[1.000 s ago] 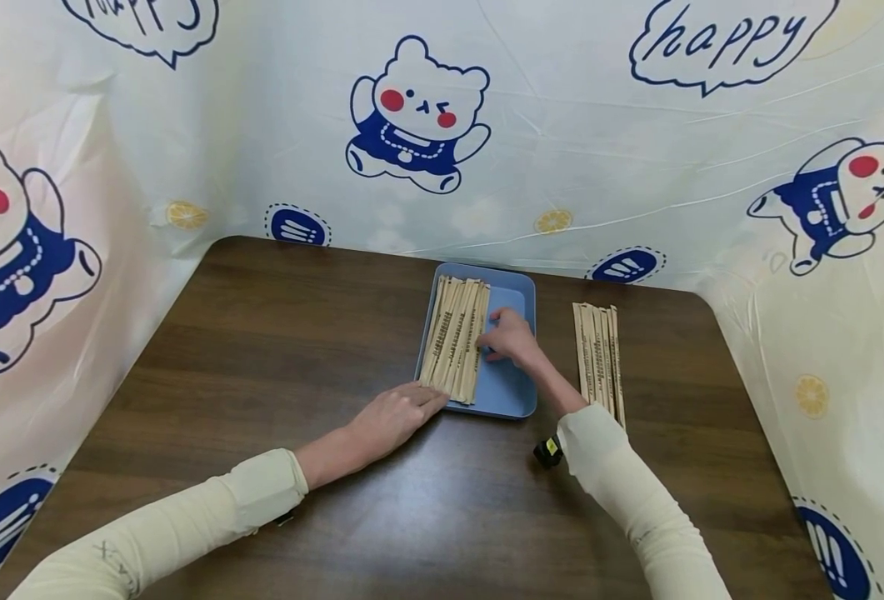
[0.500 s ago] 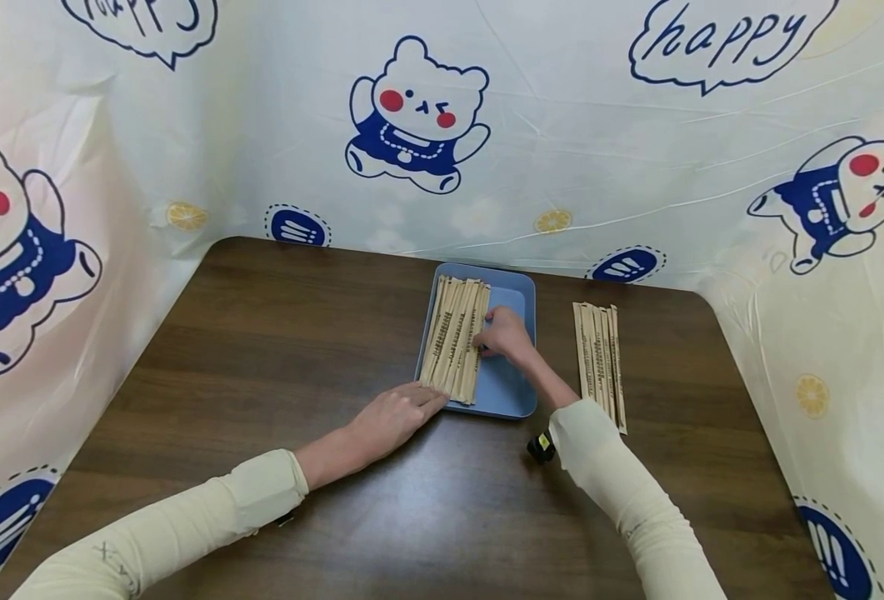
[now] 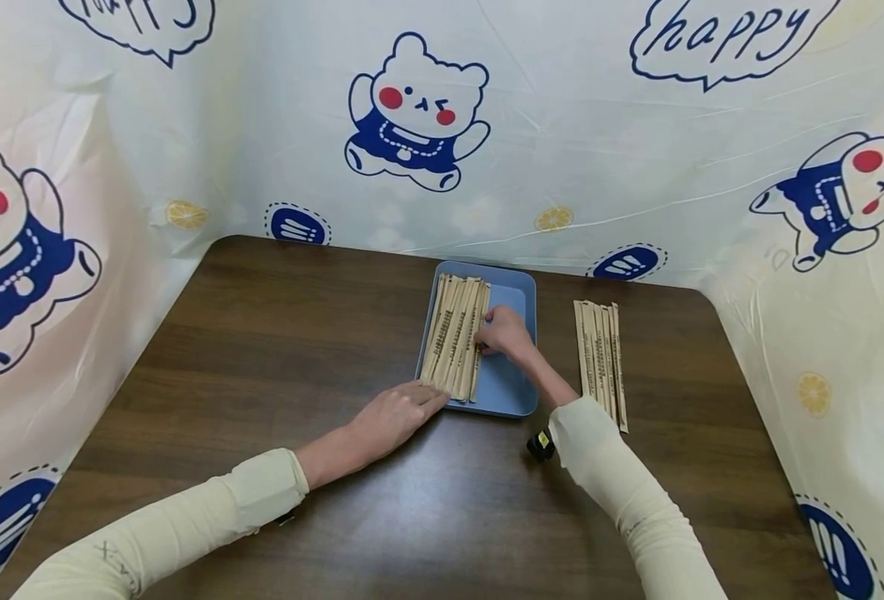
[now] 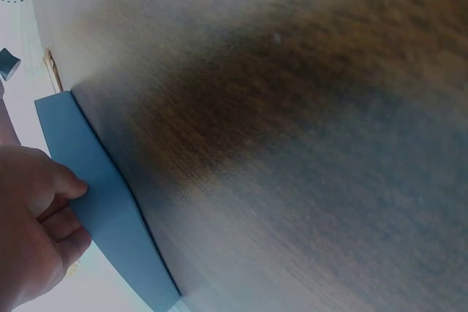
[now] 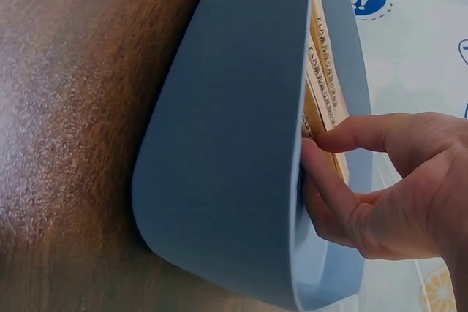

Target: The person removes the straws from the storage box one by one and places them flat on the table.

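Note:
A blue tray (image 3: 505,389) holds a row of thin paper-wrapped chopsticks (image 3: 452,337) with printed sleeves, lying side by side along its left half. My left hand (image 3: 397,419) grips the near left corner of the tray; the left wrist view has its thumb (image 4: 72,183) against the outer wall. Inside the tray, my right hand (image 3: 505,333) pinches the rightmost packet of chopsticks between thumb and fingers (image 5: 329,180). The tray's wall hides part of those fingers in the right wrist view.
Another row of paper-wrapped chopsticks (image 3: 599,358) lies on the brown wooden table (image 3: 299,333), right of the tray and beside my right forearm. A printed cloth (image 3: 561,150) hangs behind the table and along both sides.
My right hand has moved slightly left and its fingers have come together on the rightmost packet. That packet's lower end has shifted a little. My left hand has stayed on the tray.

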Tool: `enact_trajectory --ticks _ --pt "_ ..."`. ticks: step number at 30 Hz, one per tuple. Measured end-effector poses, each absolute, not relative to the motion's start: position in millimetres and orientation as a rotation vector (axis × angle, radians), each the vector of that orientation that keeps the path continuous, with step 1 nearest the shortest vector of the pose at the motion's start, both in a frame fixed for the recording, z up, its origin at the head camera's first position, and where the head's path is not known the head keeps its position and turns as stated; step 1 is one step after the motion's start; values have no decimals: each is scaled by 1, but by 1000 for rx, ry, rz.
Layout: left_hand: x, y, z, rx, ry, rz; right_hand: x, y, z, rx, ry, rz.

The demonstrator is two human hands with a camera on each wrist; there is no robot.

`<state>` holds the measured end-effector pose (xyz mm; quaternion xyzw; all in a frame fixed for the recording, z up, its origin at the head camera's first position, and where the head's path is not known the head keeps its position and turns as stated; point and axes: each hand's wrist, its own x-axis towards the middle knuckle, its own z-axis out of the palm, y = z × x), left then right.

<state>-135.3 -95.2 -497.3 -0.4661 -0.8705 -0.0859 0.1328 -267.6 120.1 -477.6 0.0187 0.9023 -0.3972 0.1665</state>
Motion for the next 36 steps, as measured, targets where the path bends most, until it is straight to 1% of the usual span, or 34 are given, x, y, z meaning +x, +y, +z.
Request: enact_trajectory --ticks 11,21,26,36 --pt "-137 -94 -498 -1353 -2524 -261 -269 119 -476 0 2627 -1050" --pt "-136 -94 -497 -1354 -2543 -248 -268 128 -478 -17 2575 -1156" --pt "-135 -95 -496 -1351 -2546 -250 -268 133 -475 34 2516 -1200" --pt "-134 -96 -498 -1350 -2550 -232 -268 151 -455 175 2448 -1233"
